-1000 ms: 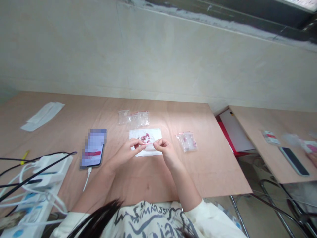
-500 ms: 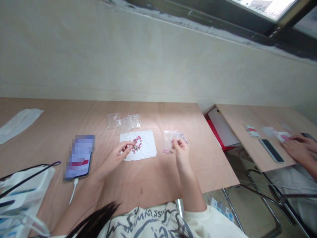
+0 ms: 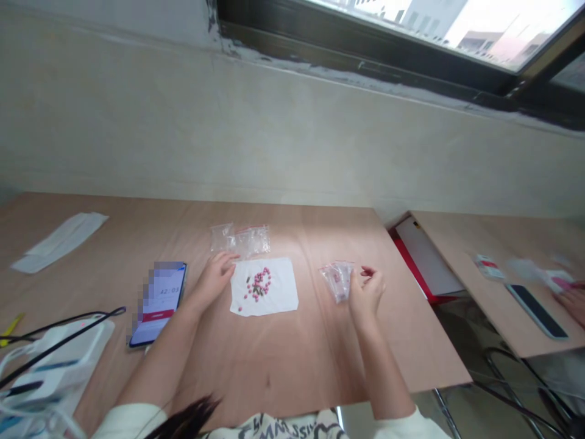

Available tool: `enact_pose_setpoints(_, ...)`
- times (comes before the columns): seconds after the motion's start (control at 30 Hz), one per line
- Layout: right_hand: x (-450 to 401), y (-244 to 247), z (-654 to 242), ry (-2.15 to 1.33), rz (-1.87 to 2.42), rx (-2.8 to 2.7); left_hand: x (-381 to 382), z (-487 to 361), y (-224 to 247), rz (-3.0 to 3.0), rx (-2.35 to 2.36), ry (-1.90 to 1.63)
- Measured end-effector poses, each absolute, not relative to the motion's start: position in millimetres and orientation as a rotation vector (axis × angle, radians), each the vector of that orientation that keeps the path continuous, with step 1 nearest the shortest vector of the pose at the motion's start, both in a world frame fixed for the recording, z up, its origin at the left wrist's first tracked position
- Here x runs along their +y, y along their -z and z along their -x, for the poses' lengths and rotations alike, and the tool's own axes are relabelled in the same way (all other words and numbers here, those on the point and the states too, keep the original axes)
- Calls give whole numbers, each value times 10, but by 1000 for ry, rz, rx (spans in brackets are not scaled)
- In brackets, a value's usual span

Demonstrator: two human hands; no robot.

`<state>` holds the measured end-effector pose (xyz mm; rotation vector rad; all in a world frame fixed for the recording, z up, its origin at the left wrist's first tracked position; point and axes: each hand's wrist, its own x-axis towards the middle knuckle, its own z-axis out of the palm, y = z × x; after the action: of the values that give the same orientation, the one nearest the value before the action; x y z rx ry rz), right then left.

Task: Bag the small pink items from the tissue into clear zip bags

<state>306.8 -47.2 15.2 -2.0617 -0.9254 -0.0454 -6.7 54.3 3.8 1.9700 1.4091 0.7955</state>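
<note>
Pink beads with a few darker pieces (image 3: 258,285) lie loosely on a white sheet (image 3: 284,292) in the middle of the table. My left hand (image 3: 218,271) is at the sheet's upper left corner, near the clear bags (image 3: 252,241), its fingers apart and nothing seen in them. On the right, a clear bag with small pinkish contents (image 3: 337,279) lies beside my right hand (image 3: 369,286). The fingers of my right hand are bent, with thumb and fingertips near each other; whether something small is between them is too blurred to tell.
A phone (image 3: 159,305) stands left of my left arm. Farther left are a white box with cables (image 3: 68,360) and white paper strips (image 3: 61,241). Another table (image 3: 466,244) at the right bears a dark phone (image 3: 537,311) and another person's hand (image 3: 573,302).
My left hand has moved up off the beads to the sheet's upper left corner. My right hand has shifted right, to the bag's right side. The camera view has moved too.
</note>
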Motion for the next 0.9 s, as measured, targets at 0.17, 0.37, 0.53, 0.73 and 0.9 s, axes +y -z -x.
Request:
enact_pose_setpoints(0.17,-448,7,-2574,-482,1756,-989,898,-191,252,-2071,1424,-799)
enact_pose_setpoints(0.37,-418,-23,-2313,-758,1645,-916,941,-197,212,-2053,1473,-877)
enact_pose_setpoints(0.53,-272,-267,-2095,-1334,1346,-716,504,-236,-266,-2092,1202,-980)
enact_pose_setpoints(0.73,-354,-453,-1696,-1625,1151,-756,-18,-307,-448,-1868,820,-659)
enact_pose_setpoints(0.9,-703,-493,-1563,-1357,1206,-1122,-81,-319,-420,-1406,970,-692)
